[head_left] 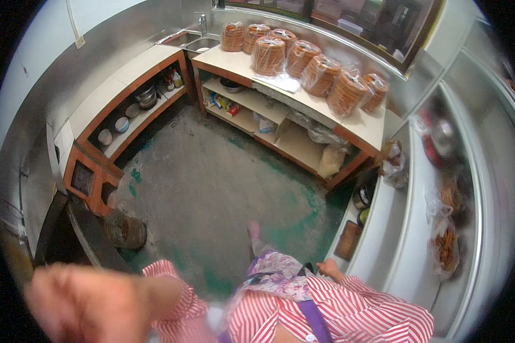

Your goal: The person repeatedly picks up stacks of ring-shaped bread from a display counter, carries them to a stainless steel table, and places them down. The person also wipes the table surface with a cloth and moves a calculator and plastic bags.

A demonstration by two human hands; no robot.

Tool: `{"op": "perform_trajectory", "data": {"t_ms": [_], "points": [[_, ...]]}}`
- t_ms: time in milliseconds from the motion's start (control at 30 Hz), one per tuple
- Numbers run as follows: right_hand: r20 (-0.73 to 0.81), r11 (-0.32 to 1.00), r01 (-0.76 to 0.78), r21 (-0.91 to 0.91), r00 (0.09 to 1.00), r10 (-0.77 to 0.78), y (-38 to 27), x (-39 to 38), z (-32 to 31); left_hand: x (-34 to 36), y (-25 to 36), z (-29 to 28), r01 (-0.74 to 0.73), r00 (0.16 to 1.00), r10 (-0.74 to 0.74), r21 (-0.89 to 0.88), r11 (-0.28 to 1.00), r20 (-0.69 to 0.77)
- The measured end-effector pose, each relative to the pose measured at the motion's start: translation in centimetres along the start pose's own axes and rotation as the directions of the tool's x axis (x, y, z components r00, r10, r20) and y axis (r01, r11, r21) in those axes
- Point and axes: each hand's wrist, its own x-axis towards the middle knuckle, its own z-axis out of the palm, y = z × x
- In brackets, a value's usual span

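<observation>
Close up at the lower left, my left hand (88, 300) is raised and smeared by motion. Its fingers are too blurred to read, and nothing shows plainly in it. My right hand (330, 267) is low beside my hip, near the white shelving (372, 251) on the right. Its fingers look loosely curled, with no thing visible in them. A red-and-white striped sleeve (171, 286) covers my left arm. Over my striped top hangs a purple flowered apron (274, 271).
Several plastic-wrapped stacks of round brown pieces (269, 56) stand on the far counter (226, 59). A sink (203, 44) is in the far corner. Bowls (122, 124) and pots fill the left shelf. A ribbed round container (126, 228) stands on the floor. Bagged food (445, 246) lies on the right shelving.
</observation>
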Motion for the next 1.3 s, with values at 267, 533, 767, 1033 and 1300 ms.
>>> {"op": "perform_trajectory", "data": {"t_ms": [267,533,767,1033,1300], "points": [[0.149,0.479,0.596,-0.644,0.712,-0.686,-24.0,15.5,-6.0,-15.2,-22.0,-15.3,0.257,0.574,-0.818,0.946,0.198,0.015],[-0.221,0.706,0.706,-0.052,0.681,-0.698,-62.8,21.9,-18.5,-22.4,-28.1,-33.0,0.429,0.563,-0.602,0.823,-0.373,-0.567],[-0.296,0.641,0.768,0.001,0.612,-0.733,-87.8,22.8,-26.6,-17.5,-54.6,-41.5,0.693,0.455,-0.636,0.697,-0.187,-0.623],[-0.715,0.565,0.814,0.133,0.474,-0.514,-105.7,30.0,-45.6,-11.7,-90.6,-35.8,0.791,0.284,-0.942,0.599,0.124,-0.18],[-0.852,0.659,0.748,-0.076,0.295,-0.433,-118.2,45.3,-66.5,-11.7,-114.3,-29.9,0.701,0.241,-0.962,0.663,0.262,0.126]]}}
